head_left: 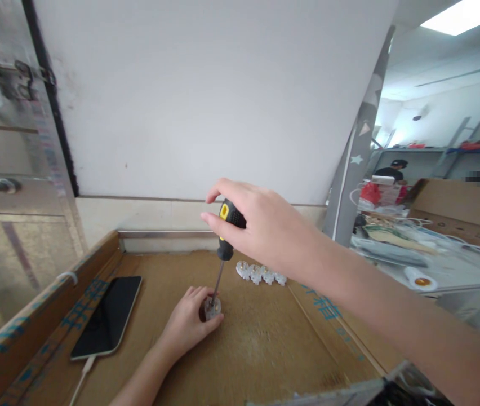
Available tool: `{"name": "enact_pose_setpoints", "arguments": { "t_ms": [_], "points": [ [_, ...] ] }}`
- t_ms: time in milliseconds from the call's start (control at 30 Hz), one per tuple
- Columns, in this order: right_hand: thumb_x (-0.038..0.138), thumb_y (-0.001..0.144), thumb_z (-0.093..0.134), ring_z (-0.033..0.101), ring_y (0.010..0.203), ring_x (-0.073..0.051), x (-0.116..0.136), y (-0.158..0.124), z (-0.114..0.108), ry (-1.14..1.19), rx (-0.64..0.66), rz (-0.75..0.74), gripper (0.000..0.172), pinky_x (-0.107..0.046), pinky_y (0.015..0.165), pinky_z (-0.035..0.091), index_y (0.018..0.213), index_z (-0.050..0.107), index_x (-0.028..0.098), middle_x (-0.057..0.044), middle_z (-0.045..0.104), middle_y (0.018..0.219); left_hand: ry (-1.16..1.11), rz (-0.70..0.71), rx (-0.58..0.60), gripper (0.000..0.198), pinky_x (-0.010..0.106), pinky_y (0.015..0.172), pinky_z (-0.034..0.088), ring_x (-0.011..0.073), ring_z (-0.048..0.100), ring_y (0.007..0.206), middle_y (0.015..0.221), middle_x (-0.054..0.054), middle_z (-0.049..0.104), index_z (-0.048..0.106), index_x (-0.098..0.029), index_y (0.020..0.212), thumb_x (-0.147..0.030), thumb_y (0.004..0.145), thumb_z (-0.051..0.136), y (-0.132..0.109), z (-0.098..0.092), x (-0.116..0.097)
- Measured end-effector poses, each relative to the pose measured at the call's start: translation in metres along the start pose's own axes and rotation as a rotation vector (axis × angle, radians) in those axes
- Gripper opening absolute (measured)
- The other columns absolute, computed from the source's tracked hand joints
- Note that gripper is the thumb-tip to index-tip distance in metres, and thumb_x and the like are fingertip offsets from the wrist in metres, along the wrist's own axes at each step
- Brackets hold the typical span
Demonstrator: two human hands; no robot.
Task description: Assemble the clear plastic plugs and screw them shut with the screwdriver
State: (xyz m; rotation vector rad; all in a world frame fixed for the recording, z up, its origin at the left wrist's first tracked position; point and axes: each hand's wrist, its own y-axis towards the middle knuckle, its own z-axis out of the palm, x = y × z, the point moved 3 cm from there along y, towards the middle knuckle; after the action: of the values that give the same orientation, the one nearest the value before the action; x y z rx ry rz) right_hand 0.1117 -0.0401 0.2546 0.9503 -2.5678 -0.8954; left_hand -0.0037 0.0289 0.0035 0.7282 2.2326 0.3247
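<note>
My right hand (261, 228) grips the black and yellow handle of a screwdriver (224, 248), held upright above the cardboard-covered table (265, 349). Its metal tip rests in a small clear plastic part (212, 308). My left hand (189, 324) pinches that part against the cardboard with thumb and fingers curled round it. Just behind, a short row of several similar clear plastic parts (260, 274) lies on the cardboard.
A black phone (109, 316) with a white cable lies at the left, beside a raised cardboard edge (41, 304). A white wall stands behind. To the right sit a cluttered bench (409, 254), cardboard boxes, and a person in a black shirt (394, 171) far off.
</note>
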Motion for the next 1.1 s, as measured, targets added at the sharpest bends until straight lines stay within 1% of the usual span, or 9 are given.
{"name": "enact_pose_setpoints", "arguments": {
  "t_ms": [100, 200, 300, 500, 600, 700, 800, 933, 1100],
  "points": [
    [0.044, 0.085, 0.049, 0.047, 0.062, -0.012, -0.001, 0.0, 0.003, -0.116, -0.052, -0.006, 0.028, -0.026, 0.056, 0.03, 0.094, 0.053, 0.018, 0.0, 0.056, 0.077, 0.003, -0.011, 0.015, 0.027, 0.034, 0.075, 0.044, 0.0236, 0.054, 0.086, 0.089, 0.004, 0.063, 0.058, -0.022, 0.096, -0.031, 0.071, 0.062, 0.0, 0.0, 0.001],
    [0.027, 0.085, 0.05, 0.049, 0.068, -0.01, -0.002, -0.003, 0.007, 0.131, 0.036, -0.017, 0.023, -0.023, 0.061, 0.036, 0.107, 0.046, 0.02, 0.0, 0.055, 0.091, 0.015, -0.018, 0.024, 0.026, 0.035, 0.075, 0.044, 0.0239, 0.054, 0.086, 0.087, 0.004, 0.063, 0.058, -0.022, 0.095, -0.032, 0.072, 0.062, 0.0, 0.001, 0.001],
    [0.019, 0.085, 0.046, 0.048, 0.068, -0.009, -0.004, -0.005, 0.003, 0.293, 0.063, 0.001, 0.024, -0.022, 0.063, 0.039, 0.109, 0.043, 0.021, 0.001, 0.052, 0.087, 0.017, -0.013, 0.023, 0.025, 0.034, 0.075, 0.044, 0.0236, 0.054, 0.086, 0.088, 0.004, 0.063, 0.059, -0.022, 0.095, -0.031, 0.072, 0.062, 0.001, 0.001, 0.001],
    [0.02, 0.084, 0.049, 0.049, 0.067, -0.012, -0.036, 0.002, -0.024, 0.214, -0.232, 0.109, 0.025, -0.024, 0.061, 0.041, 0.109, 0.044, 0.023, 0.003, 0.043, 0.075, 0.066, -0.035, -0.013, 0.028, 0.035, 0.078, 0.044, 0.0241, 0.055, 0.089, 0.093, 0.004, 0.065, 0.059, -0.023, 0.099, -0.031, 0.072, 0.062, 0.002, -0.002, 0.003],
    [0.022, 0.084, 0.049, 0.05, 0.066, -0.012, -0.058, -0.004, -0.012, 0.168, -0.262, 0.137, 0.025, -0.026, 0.062, 0.041, 0.108, 0.043, 0.022, 0.003, 0.045, 0.076, 0.091, -0.066, -0.039, 0.028, 0.037, 0.079, 0.043, 0.0251, 0.056, 0.09, 0.095, 0.005, 0.066, 0.059, -0.022, 0.099, -0.032, 0.073, 0.061, 0.002, -0.004, 0.005],
    [0.022, 0.085, 0.047, 0.05, 0.069, -0.012, -0.072, -0.017, 0.017, 0.163, -0.137, 0.155, 0.024, -0.027, 0.064, 0.041, 0.108, 0.042, 0.019, -0.001, 0.051, 0.084, 0.098, -0.08, -0.048, 0.028, 0.037, 0.079, 0.043, 0.0256, 0.056, 0.091, 0.097, 0.006, 0.066, 0.059, -0.021, 0.1, -0.032, 0.074, 0.06, 0.003, -0.004, 0.006],
    [0.024, 0.085, 0.046, 0.048, 0.066, -0.012, -0.079, -0.027, 0.035, 0.155, -0.118, 0.207, 0.022, -0.026, 0.062, 0.04, 0.106, 0.042, 0.019, -0.002, 0.051, 0.085, 0.099, -0.085, -0.049, 0.028, 0.037, 0.079, 0.044, 0.0256, 0.056, 0.091, 0.097, 0.005, 0.066, 0.059, -0.022, 0.101, -0.033, 0.074, 0.06, 0.003, -0.004, 0.006],
    [0.024, 0.085, 0.047, 0.049, 0.069, -0.013, -0.078, -0.026, 0.031, 0.14, -0.116, 0.188, 0.021, -0.027, 0.065, 0.04, 0.106, 0.044, 0.02, -0.002, 0.053, 0.085, 0.11, -0.097, -0.052, 0.028, 0.038, 0.08, 0.044, 0.0261, 0.056, 0.091, 0.097, 0.005, 0.066, 0.059, -0.022, 0.101, -0.032, 0.075, 0.059, 0.003, -0.004, 0.007],
    [0.024, 0.085, 0.046, 0.051, 0.076, -0.015, -0.072, -0.026, 0.012, 0.096, -0.304, 0.196, 0.026, -0.029, 0.07, 0.041, 0.111, 0.043, 0.02, -0.004, 0.054, 0.094, 0.122, -0.137, -0.144, 0.027, 0.039, 0.081, 0.044, 0.0265, 0.056, 0.093, 0.098, 0.005, 0.065, 0.057, -0.023, 0.103, -0.032, 0.078, 0.056, 0.003, -0.006, 0.018]
  ]
}}
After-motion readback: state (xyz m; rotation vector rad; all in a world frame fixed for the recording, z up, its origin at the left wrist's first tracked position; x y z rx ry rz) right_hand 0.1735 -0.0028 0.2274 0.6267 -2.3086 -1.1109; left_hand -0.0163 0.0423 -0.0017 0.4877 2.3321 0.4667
